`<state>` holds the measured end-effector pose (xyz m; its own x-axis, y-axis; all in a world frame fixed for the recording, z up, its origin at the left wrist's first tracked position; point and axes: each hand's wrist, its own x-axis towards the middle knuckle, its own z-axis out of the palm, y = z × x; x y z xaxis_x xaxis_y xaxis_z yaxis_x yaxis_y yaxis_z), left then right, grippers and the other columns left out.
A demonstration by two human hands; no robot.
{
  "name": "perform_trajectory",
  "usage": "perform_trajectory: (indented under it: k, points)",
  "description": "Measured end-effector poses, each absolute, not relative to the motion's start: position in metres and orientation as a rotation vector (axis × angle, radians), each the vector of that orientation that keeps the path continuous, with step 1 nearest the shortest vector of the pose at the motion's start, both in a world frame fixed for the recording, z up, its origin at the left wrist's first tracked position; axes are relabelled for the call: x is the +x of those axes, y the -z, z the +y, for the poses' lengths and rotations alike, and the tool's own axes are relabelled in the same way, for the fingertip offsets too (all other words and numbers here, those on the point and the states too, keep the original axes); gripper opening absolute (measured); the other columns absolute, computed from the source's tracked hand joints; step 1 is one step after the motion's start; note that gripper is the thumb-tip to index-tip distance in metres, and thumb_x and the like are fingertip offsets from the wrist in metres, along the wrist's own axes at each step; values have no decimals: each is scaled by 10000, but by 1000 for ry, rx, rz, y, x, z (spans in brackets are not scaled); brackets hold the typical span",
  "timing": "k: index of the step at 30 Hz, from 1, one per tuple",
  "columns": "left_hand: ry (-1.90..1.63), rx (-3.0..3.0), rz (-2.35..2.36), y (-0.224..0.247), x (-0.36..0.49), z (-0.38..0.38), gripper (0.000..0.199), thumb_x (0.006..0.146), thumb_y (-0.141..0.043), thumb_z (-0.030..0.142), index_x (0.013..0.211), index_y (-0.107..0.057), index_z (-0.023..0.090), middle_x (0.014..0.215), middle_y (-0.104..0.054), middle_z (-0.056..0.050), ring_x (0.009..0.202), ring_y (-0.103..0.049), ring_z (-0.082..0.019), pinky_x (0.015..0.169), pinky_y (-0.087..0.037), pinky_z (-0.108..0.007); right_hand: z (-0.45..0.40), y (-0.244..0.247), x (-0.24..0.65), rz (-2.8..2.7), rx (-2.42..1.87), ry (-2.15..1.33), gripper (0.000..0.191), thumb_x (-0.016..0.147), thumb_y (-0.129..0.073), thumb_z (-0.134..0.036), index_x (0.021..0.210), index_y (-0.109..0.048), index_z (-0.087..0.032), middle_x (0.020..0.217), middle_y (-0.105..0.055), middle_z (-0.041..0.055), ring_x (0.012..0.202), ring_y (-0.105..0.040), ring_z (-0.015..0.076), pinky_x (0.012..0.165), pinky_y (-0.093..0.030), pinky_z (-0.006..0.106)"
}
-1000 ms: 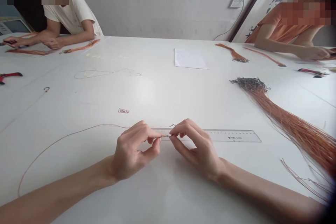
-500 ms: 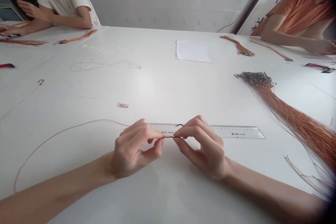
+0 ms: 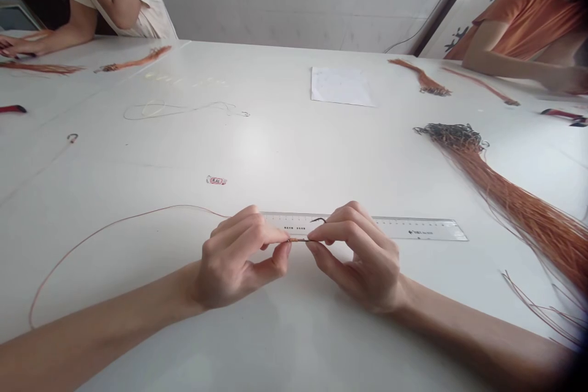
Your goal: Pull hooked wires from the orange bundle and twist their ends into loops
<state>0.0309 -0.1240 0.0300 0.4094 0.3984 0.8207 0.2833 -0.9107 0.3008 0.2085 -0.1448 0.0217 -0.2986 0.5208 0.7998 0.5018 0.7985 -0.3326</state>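
A dark fish hook (image 3: 318,220) is pinched between the thumb and index finger of my right hand (image 3: 361,254). Its shank runs left towards my left hand (image 3: 243,257), whose thumb and index finger are closed on the shank's end, where orange line is wrapped. From behind my left hand a thin orange fishing line (image 3: 124,218) curves out over the table and passes beneath the left forearm. Just beyond both hands lies a clear ruler (image 3: 422,231), partly covered by them.
A big bundle of hooks with orange lines (image 3: 505,187) lies at right. A small wrapper-like label (image 3: 216,180), a white paper sheet (image 3: 342,86) and a loose hook (image 3: 72,138) rest on the white table (image 3: 275,153). Two people sit across, with smaller bundles near them.
Both hands keep the same pinch, and the view has shifted slightly. The person at far left has raised one hand towards the head.
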Motion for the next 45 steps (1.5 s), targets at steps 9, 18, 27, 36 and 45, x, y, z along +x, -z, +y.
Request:
perform_trajectory:
  k: [9, 18, 27, 36, 45]
  points:
    - [-1520, 2567, 643, -30, 31, -124, 209, 726, -545, -42, 727, -521, 165, 498, -440, 43, 476, -379, -72, 398, -332, -208, -145, -20, 209, -1955, -769, -22, 130, 793, -554, -34, 814, -514, -156, 613, -497, -8, 576, -430, 96, 508, -387, 255]
    - [-1511, 2542, 635, -30, 31, -125, 204, 721, -544, -43, 719, -521, 160, 507, -473, 34, 485, -392, -76, 409, -347, -214, -145, -22, 208, -1959, -774, -24, 133, 791, -559, -34, 813, -513, -157, 612, -506, -5, 576, -442, 98, 508, -396, 254]
    - [-1526, 2533, 643, -28, 31, -125, 179, 741, -557, -9, 729, -531, 167, 503, -486, 39, 479, -394, -76, 406, -347, -212, -145, -22, 209, -1960, -776, -32, 140, 788, -556, -31, 815, -515, -162, 613, -507, -7, 573, -448, 99, 509, -403, 253]
    - [-1538, 2558, 662, -29, 33, -124, 196, 731, -553, -17, 707, -526, 175, 485, -467, 45, 461, -396, -79, 391, -348, -217, -144, -21, 207, -1949, -782, -35, 136, 787, -555, -42, 803, -520, -173, 609, -511, -13, 560, -454, 101, 506, -400, 254]
    - [-1552, 2591, 687, -29, 33, -124, 202, 745, -528, -5, 695, -514, 190, 484, -440, 51, 456, -393, -78, 388, -350, -211, -144, -19, 208, -1944, -782, -47, 143, 788, -560, -38, 817, -519, -172, 615, -514, -9, 569, -454, 102, 512, -400, 256]
